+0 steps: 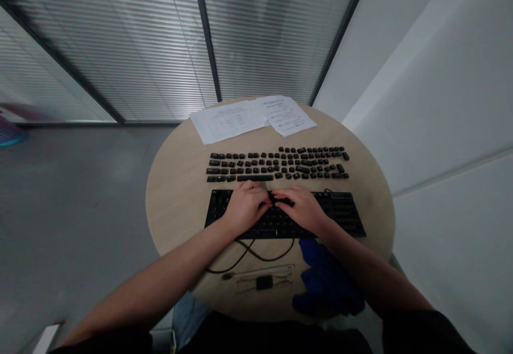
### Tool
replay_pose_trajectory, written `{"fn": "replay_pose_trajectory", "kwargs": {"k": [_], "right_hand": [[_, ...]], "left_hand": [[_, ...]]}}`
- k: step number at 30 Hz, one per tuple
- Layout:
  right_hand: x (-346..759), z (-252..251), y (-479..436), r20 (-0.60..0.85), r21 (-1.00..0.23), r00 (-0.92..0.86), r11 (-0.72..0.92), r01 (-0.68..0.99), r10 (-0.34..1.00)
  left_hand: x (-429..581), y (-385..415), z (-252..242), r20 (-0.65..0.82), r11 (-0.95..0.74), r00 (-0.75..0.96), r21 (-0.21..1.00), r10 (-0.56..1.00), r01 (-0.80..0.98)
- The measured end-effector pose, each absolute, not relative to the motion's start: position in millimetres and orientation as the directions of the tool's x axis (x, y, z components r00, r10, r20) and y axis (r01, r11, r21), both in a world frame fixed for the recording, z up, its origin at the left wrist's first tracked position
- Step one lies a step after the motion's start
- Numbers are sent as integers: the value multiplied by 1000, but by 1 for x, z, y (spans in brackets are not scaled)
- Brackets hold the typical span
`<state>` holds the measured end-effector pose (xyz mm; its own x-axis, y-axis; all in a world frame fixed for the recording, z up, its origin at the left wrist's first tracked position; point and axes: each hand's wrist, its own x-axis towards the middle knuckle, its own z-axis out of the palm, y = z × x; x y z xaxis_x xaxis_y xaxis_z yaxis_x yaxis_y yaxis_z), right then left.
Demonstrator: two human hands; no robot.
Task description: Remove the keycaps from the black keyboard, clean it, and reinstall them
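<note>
A black keyboard (276,231) lies on the round wooden table, partly covered by my hands and forearms. My left hand (247,204) rests over its middle with the fingers curled in and the tips close together. Opposite it, my right hand (300,205) bends its fingers and thumb toward the same spot. Whatever sits between the fingertips is too small and dark to make out. Beyond the keyboard, loose black keycaps (256,163) are laid out in rows, with a long spacebar keycap (255,178) in the nearest row.
Printed paper sheets (232,122) lie at the table's far edge. Nearer me are a black cable (264,259), a thin brush-like tool (256,272), a wire tool with a dark block (264,282) and a crumpled blue cloth (324,284). A white wall (449,130) stands right of the table (172,194).
</note>
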<state>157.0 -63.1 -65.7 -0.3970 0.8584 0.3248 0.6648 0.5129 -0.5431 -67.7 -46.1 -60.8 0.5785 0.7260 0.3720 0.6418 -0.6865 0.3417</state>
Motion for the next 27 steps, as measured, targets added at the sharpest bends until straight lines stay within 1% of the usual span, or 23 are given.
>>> {"fn": "replay_pose_trajectory", "kwargs": {"k": [4, 11, 17, 21, 24, 27], "right_hand": [[156, -65, -65, 337, -452, -448, 560, 694, 828], [152, -60, -67, 294, -388, -485, 567, 727, 824], [148, -52, -68, 254, -357, -468, 532, 768, 846], [145, -50, -67, 217, -289, -446, 493, 820, 868], [144, -52, -66, 183, -245, -424, 459, 854, 887], [147, -53, -68, 184, -284, -448, 483, 828, 875]], "left_hand": [[-69, -48, -56, 367, -679, 576, 296, 731, 672], [-68, -47, -49, 249, -636, 586, 265, 771, 725], [-77, -44, -52, 251, -667, 620, 339, 743, 663], [-81, -43, -51, 267, -674, 621, 373, 737, 638], [-81, -42, -50, 277, -671, 614, 374, 739, 640], [-80, -42, -51, 281, -674, 614, 353, 738, 649]]}}
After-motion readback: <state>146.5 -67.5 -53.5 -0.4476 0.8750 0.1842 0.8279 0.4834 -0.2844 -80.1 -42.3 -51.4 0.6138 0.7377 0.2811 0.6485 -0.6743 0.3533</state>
